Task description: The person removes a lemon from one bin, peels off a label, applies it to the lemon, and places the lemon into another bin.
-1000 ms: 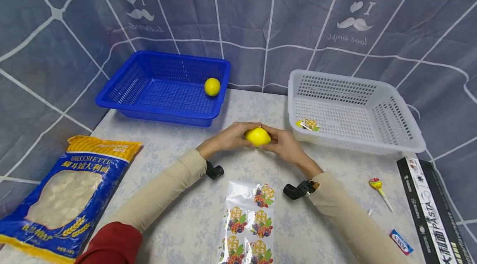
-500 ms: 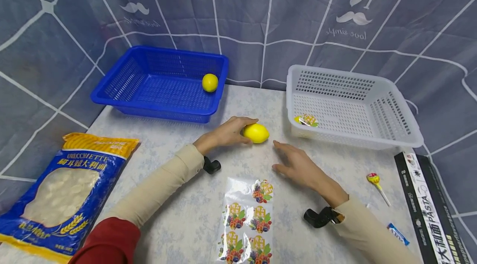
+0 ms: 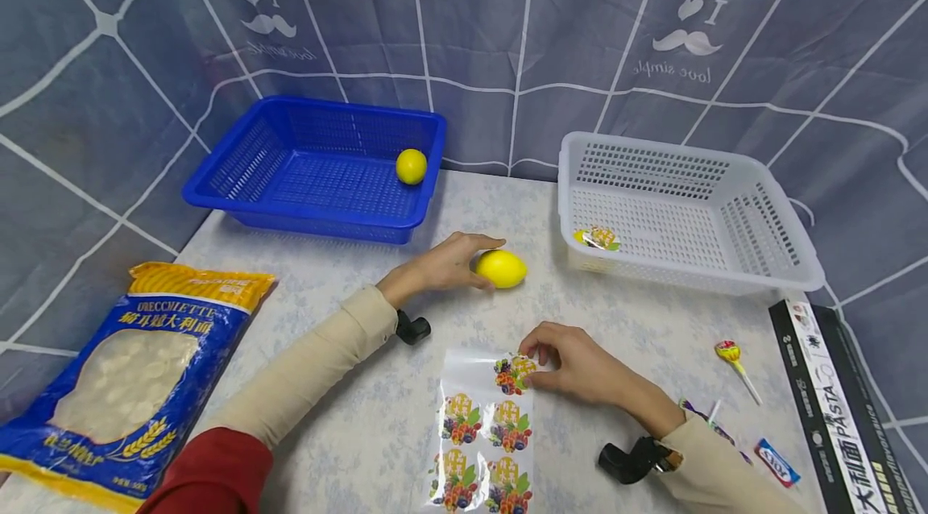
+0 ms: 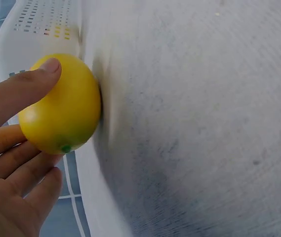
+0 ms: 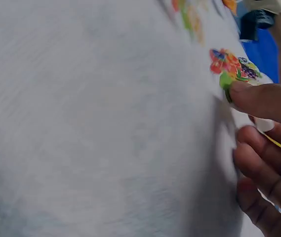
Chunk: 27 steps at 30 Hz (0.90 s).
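My left hand [image 3: 448,263] holds a yellow lemon [image 3: 503,269] on the table, between thumb and fingers. In the left wrist view the thumb lies along one side of the lemon [image 4: 63,108], whose green-tipped end shows. My right hand [image 3: 580,362] is at the upper right of a sticker sheet [image 3: 464,369], thumb and index finger pinching the edge of a fruit-print sticker [image 3: 513,375]. In the right wrist view the thumb presses on the leaf of that sticker [image 5: 226,64] while the other fingers curl below. Whether the sticker has come off its backing I cannot tell.
A blue basket [image 3: 319,222] with another lemon [image 3: 411,167] stands back left. The white basket [image 3: 696,276] at right holds a stickered lemon [image 3: 598,238]. Around lie a pasta bag [image 3: 138,369], a lollipop [image 3: 738,369], a small blue-wrapped sweet [image 3: 776,463] and a black pasta box [image 3: 834,401].
My right hand has let go of the lemon, drawn back to the right and come down to the sheet's top right sticker. My left hand keeps the lemon in nearly the same spot.
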Motion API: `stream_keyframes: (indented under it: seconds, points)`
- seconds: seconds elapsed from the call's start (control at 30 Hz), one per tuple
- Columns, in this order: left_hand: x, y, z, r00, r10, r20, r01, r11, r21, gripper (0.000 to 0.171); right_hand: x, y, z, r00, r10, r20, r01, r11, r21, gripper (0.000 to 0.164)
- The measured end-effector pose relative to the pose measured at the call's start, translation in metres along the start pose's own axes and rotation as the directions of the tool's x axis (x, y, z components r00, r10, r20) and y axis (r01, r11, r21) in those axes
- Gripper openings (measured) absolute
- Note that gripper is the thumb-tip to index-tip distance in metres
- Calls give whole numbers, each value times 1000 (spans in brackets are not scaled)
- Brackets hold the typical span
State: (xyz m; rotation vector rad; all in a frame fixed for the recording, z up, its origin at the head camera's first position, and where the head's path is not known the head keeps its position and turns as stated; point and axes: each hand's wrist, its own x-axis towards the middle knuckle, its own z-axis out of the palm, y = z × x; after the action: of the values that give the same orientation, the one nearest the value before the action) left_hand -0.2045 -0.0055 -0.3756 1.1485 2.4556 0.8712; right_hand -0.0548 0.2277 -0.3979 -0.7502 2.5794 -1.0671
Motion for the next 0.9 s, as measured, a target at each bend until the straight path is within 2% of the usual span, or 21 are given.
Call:
stream_keyframes:
  seconds: [0.1, 0.2, 0.3, 0.4, 0.67, 0.8, 0.9]
  points:
    - [-2, 1, -1, 1000, 10, -6, -10, 1000, 5, 75, 0, 1, -4, 998, 55, 16, -57, 986, 154, 24]
    - [-4, 3, -4, 1000, 11, -6, -11, 1000, 12, 74, 1, 1, -8, 993, 108, 42, -116, 935, 335, 26]
    - [-7, 6, -6, 1000, 8, 2, -8, 1000, 23, 73, 1, 0, -13, 989, 146, 39, -147, 880, 451, 31]
    - [-9, 8, -7, 1000, 8, 16, -8, 1000, 30, 73, 2, -1, -16, 985, 172, 2, -153, 866, 477, 32]
    - [-14, 13, -9, 998, 36, 44, -37, 999, 28, 68, 5, -3, -18, 981, 189, -47, -146, 874, 464, 33]
    - [-19, 24, -18, 995, 100, 15, -100, 995, -9, 54, 5, -7, -20, 981, 180, -71, -129, 880, 458, 35]
    - [-23, 40, -25, 984, 176, 15, -175, 982, -65, 40, 5, -12, -22, 979, 177, -104, -112, 885, 451, 35]
